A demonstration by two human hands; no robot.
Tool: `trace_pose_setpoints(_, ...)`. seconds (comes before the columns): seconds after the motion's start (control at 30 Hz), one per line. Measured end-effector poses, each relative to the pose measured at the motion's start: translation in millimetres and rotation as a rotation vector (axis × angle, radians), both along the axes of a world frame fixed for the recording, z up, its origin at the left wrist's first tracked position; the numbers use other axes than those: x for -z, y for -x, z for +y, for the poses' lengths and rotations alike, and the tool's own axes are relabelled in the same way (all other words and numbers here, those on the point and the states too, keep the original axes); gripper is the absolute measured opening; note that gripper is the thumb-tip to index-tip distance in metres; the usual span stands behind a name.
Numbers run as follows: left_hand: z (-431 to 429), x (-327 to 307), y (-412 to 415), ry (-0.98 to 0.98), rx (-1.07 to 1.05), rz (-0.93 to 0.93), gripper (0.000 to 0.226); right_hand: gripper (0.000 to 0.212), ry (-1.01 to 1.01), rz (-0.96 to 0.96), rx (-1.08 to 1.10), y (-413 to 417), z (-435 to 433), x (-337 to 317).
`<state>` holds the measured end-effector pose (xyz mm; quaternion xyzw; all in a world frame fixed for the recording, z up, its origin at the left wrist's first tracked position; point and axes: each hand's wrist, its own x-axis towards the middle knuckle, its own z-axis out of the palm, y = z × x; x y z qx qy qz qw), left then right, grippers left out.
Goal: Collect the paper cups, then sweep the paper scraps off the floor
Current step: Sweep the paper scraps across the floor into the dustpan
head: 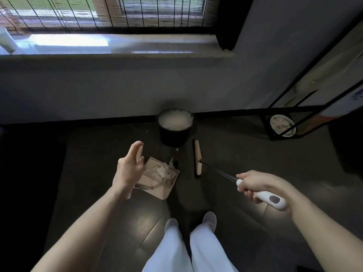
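My left hand (128, 167) grips the upright handle of a beige dustpan (155, 185) that rests on the dark floor. White paper scraps (164, 169) lie heaped in the pan. My right hand (253, 184) holds the white grip of a broom whose metal shaft runs down to the cream broom head (197, 157); the head stands on the floor just right of the pan. Two tiny scraps (177, 149) lie on the floor near the bin. A white paper cup (5, 40) stands on the windowsill at far left.
A black bin (174, 134) heaped with white paper stands against the wall just beyond the pan and broom. A black metal rack (279, 137) with a round dish in it stands at the right. My feet (209, 219) are directly below.
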<state>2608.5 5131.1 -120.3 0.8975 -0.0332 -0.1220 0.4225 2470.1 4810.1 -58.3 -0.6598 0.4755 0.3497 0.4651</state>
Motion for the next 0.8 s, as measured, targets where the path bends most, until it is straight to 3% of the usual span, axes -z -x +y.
trace_pose_setpoints(0.2, -6.1, 6.9, 10.1, -0.041, -0.009, 0.034, 0.044, 0.059, 0.000, -0.003, -0.081, -22.4, -5.2, 21.9)
trace_pose_setpoints(0.37, -3.3, 18.3, 14.2, -0.066, -0.112, 0.054, 0.044, 0.043, -0.036, 0.053, -0.338, -67.1, 32.7, 57.3)
trace_pose_setpoints(0.53, -1.4, 24.5, 11.2, -0.057, -0.212, 0.027, 0.044, 0.046, -0.073, 0.101, -0.573, -89.8, 41.3, 65.8)
trace_pose_setpoints(0.8, -11.8, 16.3, 12.5, -0.079, -0.224, 0.064, 0.042, 0.069, -0.092, 0.125, -0.481, -78.1, -50.7, 20.5)
